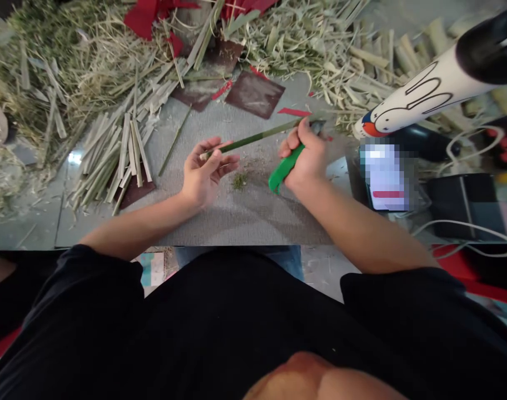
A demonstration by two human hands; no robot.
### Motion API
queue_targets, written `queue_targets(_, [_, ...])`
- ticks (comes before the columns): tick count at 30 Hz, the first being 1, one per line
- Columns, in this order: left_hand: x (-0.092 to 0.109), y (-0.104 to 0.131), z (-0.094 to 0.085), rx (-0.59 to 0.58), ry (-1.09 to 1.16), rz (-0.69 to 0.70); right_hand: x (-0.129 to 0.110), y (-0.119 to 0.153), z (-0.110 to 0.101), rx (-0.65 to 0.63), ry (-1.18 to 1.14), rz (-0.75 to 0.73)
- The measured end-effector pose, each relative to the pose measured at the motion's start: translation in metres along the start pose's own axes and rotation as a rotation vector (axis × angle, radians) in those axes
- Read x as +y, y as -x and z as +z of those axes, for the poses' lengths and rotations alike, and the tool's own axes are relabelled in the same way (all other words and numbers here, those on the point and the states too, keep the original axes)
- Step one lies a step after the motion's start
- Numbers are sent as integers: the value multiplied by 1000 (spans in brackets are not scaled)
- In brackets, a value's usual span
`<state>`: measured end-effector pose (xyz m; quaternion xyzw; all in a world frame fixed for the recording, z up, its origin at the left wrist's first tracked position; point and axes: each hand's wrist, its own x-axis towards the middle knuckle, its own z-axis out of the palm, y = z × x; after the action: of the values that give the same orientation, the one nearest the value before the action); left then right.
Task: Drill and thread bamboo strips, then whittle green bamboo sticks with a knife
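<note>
My left hand [203, 172] pinches one end of a thin green stem [261, 135] between thumb and fingers. The stem slants up to the right, and its far end meets my right hand [307, 155]. That hand is closed around the green handle of a knife [284, 169]. Its greyish blade shows only in part beyond my thumb, blurred, against the far end of the stem. On the table [174, 222] below lies a small heap of green shavings [239, 181]. Left of my left hand, a pile of cut pale stems [107, 155] is spread out, with one loose thin stem [175, 141] beside it.
Dried shavings [295, 36] and a greenish heap [65, 61] line the back. Dark sandpaper squares [255, 93] and red scraps [142, 19] lie ahead. To the right are a white rabbit-print bottle [423, 91], a lit phone [386, 178], a black box [465, 205] and white cables [465, 225].
</note>
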<state>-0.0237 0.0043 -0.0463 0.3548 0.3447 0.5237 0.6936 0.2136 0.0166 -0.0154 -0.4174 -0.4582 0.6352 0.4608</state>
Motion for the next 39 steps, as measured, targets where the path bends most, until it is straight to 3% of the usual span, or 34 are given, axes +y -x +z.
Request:
queue_targets(6, [8,-26,-19,194,18,167,29,-3,15,339,-154,-79])
queue_targets(9, [27,-43,-26,275,2,252,41,-9,14,445,-228,-129])
queue_targets(12, [56,-52,-30,366,-36,466,46,-16,8,503,-289,-162])
queue_targets(14, [78,-52,-32,402,-82,683,46,-21,4,516,-287,-212])
queue_targets(17, [104,-51,-36,299,-123,890,41,-23,0,445,-216,-342])
queue_targets(20, [110,-51,-38,213,-211,989,33,-18,0,298,-135,-438])
queue_targets(23, [97,-47,-30,121,-304,924,25,-11,2,230,-11,-549])
queue_targets(27, [64,-27,-6,0,-423,563,22,-4,7,229,203,-666])
queue_targets(30, [39,-10,4,-122,-406,297,21,4,11,220,286,-640])
queue_targets(33, [22,-2,3,-181,-344,110,18,14,17,100,213,-490])
queue_targets(39, [4,2,-11,-353,-263,-103,25,26,30,-277,-36,-14])
